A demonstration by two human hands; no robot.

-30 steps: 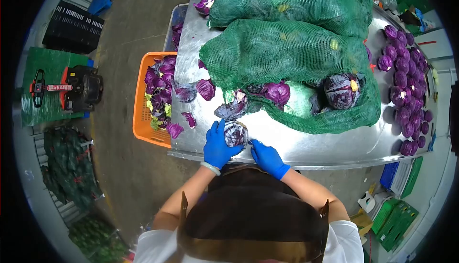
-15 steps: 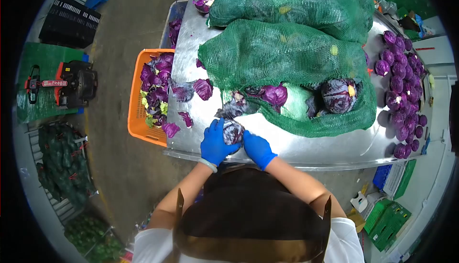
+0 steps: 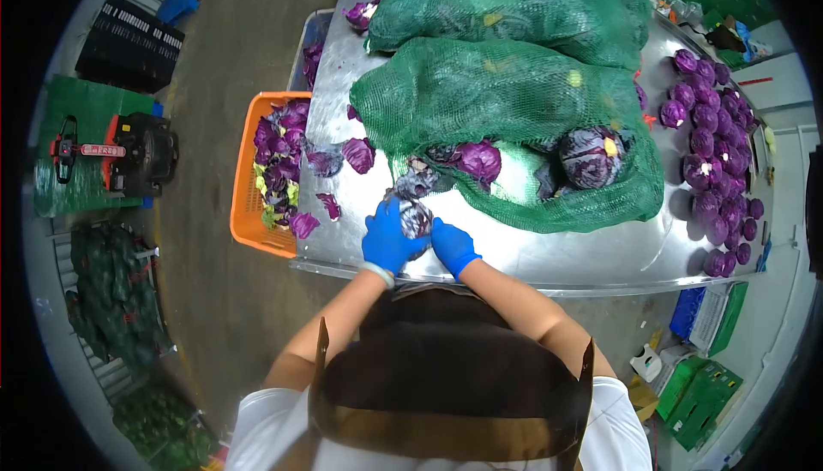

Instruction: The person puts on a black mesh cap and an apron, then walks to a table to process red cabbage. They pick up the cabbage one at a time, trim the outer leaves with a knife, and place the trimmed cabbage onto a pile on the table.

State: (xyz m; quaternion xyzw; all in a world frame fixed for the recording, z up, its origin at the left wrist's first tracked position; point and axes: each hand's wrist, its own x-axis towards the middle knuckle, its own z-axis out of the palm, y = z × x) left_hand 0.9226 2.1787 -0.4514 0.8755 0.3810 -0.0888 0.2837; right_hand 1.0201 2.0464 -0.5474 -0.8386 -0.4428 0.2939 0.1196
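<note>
Near the front edge of the steel table [image 3: 531, 257], a red cabbage [image 3: 417, 219] with dark, pale-veined outer leaves lies between my hands. My left hand [image 3: 387, 240], in a blue glove, grips it from the left. On its right side my blue-gloved right hand [image 3: 453, 246] is closed, knuckles up; anything inside the fingers is hidden. Loose dark leaves [image 3: 416, 181] lie just beyond the cabbage. Further back is a green net bag [image 3: 480, 85], its open side showing a large cabbage [image 3: 591, 158] and a smaller purple one [image 3: 478, 161].
An orange crate [image 3: 244, 201] of trimmed leaves stands against the table's left edge. Scattered leaves [image 3: 358, 156] lie between it and the bag. Another net bag [image 3: 514, 21] lies behind. Many peeled purple cabbages [image 3: 705, 143] cover the table's right end.
The view has shifted slightly. Both hands remain at the cabbage, with my right hand now drawn closer against its right side.
</note>
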